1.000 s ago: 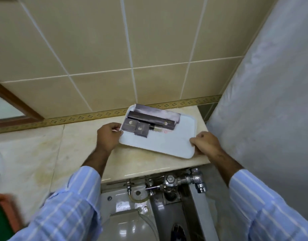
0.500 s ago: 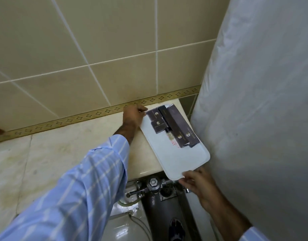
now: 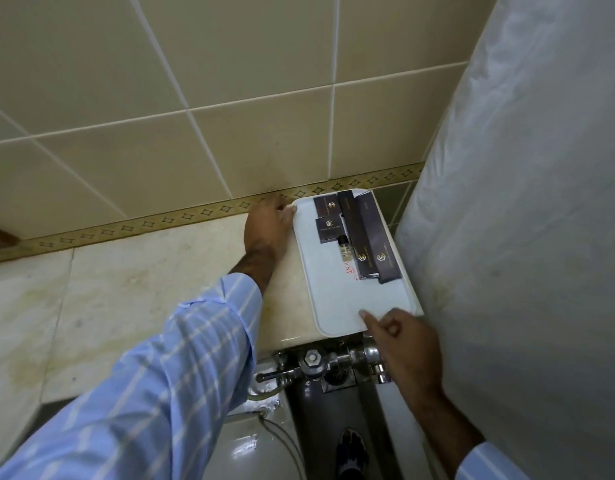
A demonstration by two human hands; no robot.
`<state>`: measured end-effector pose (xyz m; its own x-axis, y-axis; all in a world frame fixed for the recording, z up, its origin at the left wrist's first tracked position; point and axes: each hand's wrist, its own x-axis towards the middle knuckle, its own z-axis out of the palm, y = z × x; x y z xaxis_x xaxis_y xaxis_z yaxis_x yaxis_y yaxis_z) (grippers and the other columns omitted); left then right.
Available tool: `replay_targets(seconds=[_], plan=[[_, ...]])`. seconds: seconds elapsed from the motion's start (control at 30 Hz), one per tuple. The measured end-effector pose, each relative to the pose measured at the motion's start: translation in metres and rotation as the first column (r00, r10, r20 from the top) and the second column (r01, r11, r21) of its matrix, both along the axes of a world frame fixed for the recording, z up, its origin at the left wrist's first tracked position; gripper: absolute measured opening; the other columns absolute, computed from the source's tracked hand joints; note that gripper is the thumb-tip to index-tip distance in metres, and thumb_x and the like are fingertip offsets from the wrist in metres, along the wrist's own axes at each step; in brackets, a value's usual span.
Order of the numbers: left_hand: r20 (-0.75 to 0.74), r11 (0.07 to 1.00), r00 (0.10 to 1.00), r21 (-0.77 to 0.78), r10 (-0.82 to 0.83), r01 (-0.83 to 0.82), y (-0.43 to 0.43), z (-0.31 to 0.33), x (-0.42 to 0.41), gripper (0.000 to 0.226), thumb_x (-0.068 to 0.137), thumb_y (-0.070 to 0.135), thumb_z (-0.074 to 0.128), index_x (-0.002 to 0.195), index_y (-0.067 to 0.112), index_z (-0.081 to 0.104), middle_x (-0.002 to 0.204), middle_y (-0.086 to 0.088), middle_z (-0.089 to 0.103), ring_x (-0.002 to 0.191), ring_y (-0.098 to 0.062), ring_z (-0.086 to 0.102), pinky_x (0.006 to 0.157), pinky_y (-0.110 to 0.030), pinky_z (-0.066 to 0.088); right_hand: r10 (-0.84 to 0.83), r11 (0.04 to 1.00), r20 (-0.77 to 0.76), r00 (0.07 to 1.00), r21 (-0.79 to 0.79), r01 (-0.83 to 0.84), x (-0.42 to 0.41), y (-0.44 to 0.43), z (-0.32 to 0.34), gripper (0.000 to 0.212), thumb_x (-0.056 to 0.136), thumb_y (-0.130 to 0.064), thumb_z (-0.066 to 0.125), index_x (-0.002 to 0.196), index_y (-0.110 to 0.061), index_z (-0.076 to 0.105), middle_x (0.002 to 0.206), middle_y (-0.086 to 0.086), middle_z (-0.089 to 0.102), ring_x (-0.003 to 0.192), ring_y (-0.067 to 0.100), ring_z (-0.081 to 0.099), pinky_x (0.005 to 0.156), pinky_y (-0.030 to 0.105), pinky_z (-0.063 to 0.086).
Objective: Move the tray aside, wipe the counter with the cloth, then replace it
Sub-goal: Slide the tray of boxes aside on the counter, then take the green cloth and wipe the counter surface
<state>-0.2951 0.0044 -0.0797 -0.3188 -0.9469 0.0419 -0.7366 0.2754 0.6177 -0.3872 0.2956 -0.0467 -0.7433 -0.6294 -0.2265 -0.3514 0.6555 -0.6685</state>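
The white tray [image 3: 337, 299] lies flat at the right end of the beige marble counter [image 3: 126, 289], its long side along the shower curtain. On its far half lie several dark boxes [image 3: 365, 237] and a small clear bottle [image 3: 343, 249]. My left hand [image 3: 268, 226] grips the tray's far left corner next to the wall. At the tray's near edge, my right hand [image 3: 403, 344] touches the rim with an outstretched index finger and its other fingers curl loosely. No cloth is in view.
A pale shower curtain [image 3: 524, 237] hangs close along the tray's right side. The tiled wall [image 3: 230, 98] backs the counter. Below the counter's front edge are a chrome flush valve [image 3: 313, 362] and a toilet [image 3: 250, 452].
The tray has been turned from crosswise to lengthwise and set down at the counter's right end. My right hand has loosened from its near edge to a fingertip touch.
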Motion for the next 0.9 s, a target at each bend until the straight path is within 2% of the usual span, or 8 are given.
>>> replay_targets(seconds=[0.07,0.13,0.2,0.3,0.53,0.67,0.8,0.9], plan=[[0.076,0.994,0.994,-0.072,-0.079,0.085,0.013,0.002,0.016,0.047,0.097,0.05,0.049,0.122,0.015,0.069,0.127,-0.007,0.068,0.121,-0.03,0.058,0.103,-0.038,0.045,0.169,0.985,-0.211,0.963,-0.001,-0.173,-0.003,-0.021,0.008,0.033,0.09,-0.059,0.063,0.083,-0.027,0.064,0.071,-0.01,0.063,0.064,0.009,0.058,0.059,0.028,0.052],[0.166,0.981,0.978,-0.128,-0.126,0.148,0.023,0.006,0.039,0.055,0.099,0.053,0.046,0.136,0.015,0.061,0.145,-0.007,0.057,0.137,-0.029,0.047,0.115,-0.039,0.034,0.328,0.938,-0.354,0.876,0.015,-0.346,-0.006,-0.056,0.013,0.046,0.094,-0.061,0.052,0.119,-0.024,0.063,0.111,-0.003,0.07,0.102,0.018,0.065,0.086,0.037,0.056],[0.254,0.966,0.956,-0.169,-0.147,0.194,0.027,0.012,0.067,0.061,0.099,0.057,0.044,0.143,0.016,0.054,0.155,-0.007,0.047,0.146,-0.029,0.038,0.12,-0.041,0.025,0.455,0.884,-0.411,0.79,0.102,-0.456,-0.001,-0.097,0.02,0.064,0.097,-0.06,0.047,0.143,-0.016,0.05,0.143,0.008,0.058,0.133,0.027,0.053,0.108,0.043,0.046],[0.346,0.967,0.932,-0.179,-0.11,0.181,0.028,0.024,0.13,0.069,0.098,0.061,0.039,0.149,0.015,0.046,0.163,-0.009,0.035,0.153,-0.029,0.026,0.125,-0.047,0.015,0.61,0.79,-0.411,0.678,0.254,-0.557,0.034,-0.145,0.022,0.081,0.098,-0.065,0.038,0.158,-0.012,0.029,0.164,0.012,0.033,0.153,0.029,0.027,0.122,0.044,0.029],[0.324,0.982,0.93,-0.13,0.175,-0.14,0.037,0.05,0.326,0.08,0.098,0.064,0.035,0.16,0.015,0.026,0.17,-0.006,0.017,0.158,-0.024,0.01,0.128,-0.044,0.005,0.81,0.562,-0.364,0.459,0.26,-0.785,0.21,-0.194,0.019,0.09,0.095,-0.071,0.036,0.162,-0.015,0.016,0.172,0.01,0.007,0.159,0.027,0.005,0.127,0.044,0.018],[0.339,0.953,0.891,-0.126,0.303,-0.276,0.061,0.052,0.449,0.088,0.097,0.063,0.041,0.163,0.012,0.011,0.171,-0.007,0.011,0.158,-0.026,0.009,0.128,-0.044,0.005,0.883,0.348,-0.398,0.248,0.202,-0.915,0.333,-0.194,0.019,0.087,0.095,-0.069,0.041,0.162,-0.018,0.017,0.172,0.01,-0.002,0.159,0.029,0.001,0.125,0.046,0.02],[0.377,0.896,0.813,-0.161,0.443,-0.414,0.089,0.053,0.546,0.086,0.097,0.06,0.045,0.161,0.011,0.017,0.169,-0.011,0.018,0.156,-0.033,0.015,0.126,-0.048,0.012,0.923,0.175,-0.368,0.109,0.151,-0.973,0.439,-0.179,0.021,0.083,0.095,-0.061,0.05,0.16,-0.016,0.026,0.171,0.014,0.011,0.157,0.032,0.011,0.122,0.046,0.023],[0.395,0.867,0.775,-0.148,0.494,-0.476,0.109,0.044,0.597,0.08,0.096,0.055,0.051,0.158,0.009,0.027,0.165,-0.013,0.028,0.153,-0.035,0.024,0.125,-0.047,0.019,0.925,0.021,-0.375,-0.052,0.186,-0.982,0.494,-0.162,0.03,0.057,0.097,-0.046,0.056,0.144,-0.014,0.049,0.147,0.018,0.05,0.133,0.038,0.048,0.102,0.048,0.044]])
